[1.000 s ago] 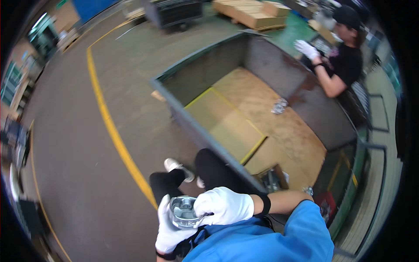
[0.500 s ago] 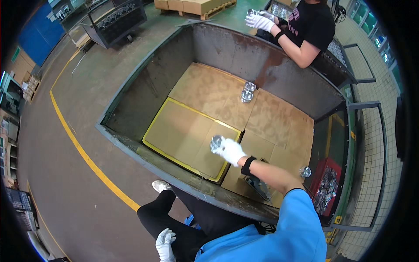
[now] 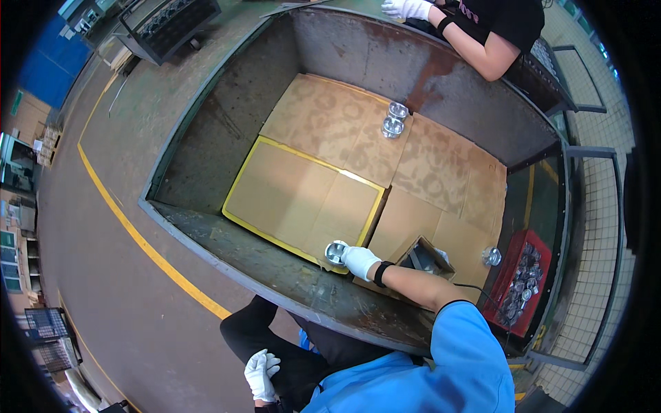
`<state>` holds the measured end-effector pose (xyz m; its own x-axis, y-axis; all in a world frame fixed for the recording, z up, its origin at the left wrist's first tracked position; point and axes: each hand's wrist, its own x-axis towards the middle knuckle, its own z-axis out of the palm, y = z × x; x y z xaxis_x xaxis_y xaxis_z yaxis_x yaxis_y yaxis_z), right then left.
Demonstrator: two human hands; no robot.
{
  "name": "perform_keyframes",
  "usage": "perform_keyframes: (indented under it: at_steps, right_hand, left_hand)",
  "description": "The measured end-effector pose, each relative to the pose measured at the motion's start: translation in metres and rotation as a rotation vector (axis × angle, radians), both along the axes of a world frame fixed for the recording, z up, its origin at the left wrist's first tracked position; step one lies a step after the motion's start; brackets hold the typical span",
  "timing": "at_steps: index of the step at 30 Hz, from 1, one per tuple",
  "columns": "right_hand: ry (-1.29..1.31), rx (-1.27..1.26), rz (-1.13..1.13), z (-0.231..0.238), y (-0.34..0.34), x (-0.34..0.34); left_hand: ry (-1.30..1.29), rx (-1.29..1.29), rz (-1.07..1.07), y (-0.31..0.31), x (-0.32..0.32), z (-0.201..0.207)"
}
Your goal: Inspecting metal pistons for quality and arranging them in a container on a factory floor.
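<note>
My gloved right hand (image 3: 361,263) grips a shiny, cup-shaped metal piston (image 3: 336,252) by its side. It is over the near right corner of a yellow-edged cardboard sheet (image 3: 282,196) in a big steel bin; whether the piston touches the sheet I cannot tell. My gloved left hand (image 3: 261,375) holds nothing, its fingers loosely bent and apart beside my leg. Two similar pistons (image 3: 392,126) stand together near the bin's far wall. Another piston (image 3: 491,257) sits at the right on the cardboard.
The bin's rusty steel wall (image 3: 227,117) surrounds the cardboard floor. Right of my forearm is an open box (image 3: 422,256) with a dark cable. A red crate (image 3: 497,310) holds small metal parts. Across the far rim, a co-worker's gloved hand (image 3: 407,8) shows.
My right hand has brought the piston nearer to me, to the sheet's near corner. The view has shifted, showing more of the box. My left hand stays by my leg.
</note>
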<state>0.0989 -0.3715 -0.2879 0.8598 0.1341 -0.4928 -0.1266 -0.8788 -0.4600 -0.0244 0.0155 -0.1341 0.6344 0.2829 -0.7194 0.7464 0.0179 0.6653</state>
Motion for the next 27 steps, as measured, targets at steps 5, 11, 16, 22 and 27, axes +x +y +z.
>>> perform_keyframes:
  at_steps: [5,11,16,22,27]
  right_hand:
    - [-0.047,0.023,-0.005,0.005,-0.009,-0.009]
    - [-0.264,0.232,-0.063,0.064,-0.027,-0.008]
    - [-0.601,-0.148,-0.372,0.113,-0.161,-0.065]
    - [0.202,-0.74,-0.809,0.032,-0.374,-0.247]
    - [0.141,-0.521,-1.179,-0.062,-0.366,-0.334]
  left_hand:
    - [0.006,0.012,0.006,-0.005,0.001,-0.001]
    - [0.009,0.091,-0.066,-0.029,0.009,0.038]
    - [0.039,0.165,-0.027,-0.032,0.011,0.035]
    - [0.061,0.16,-0.015,-0.043,0.016,0.041]
    - [0.043,0.154,-0.031,-0.05,0.022,0.037]
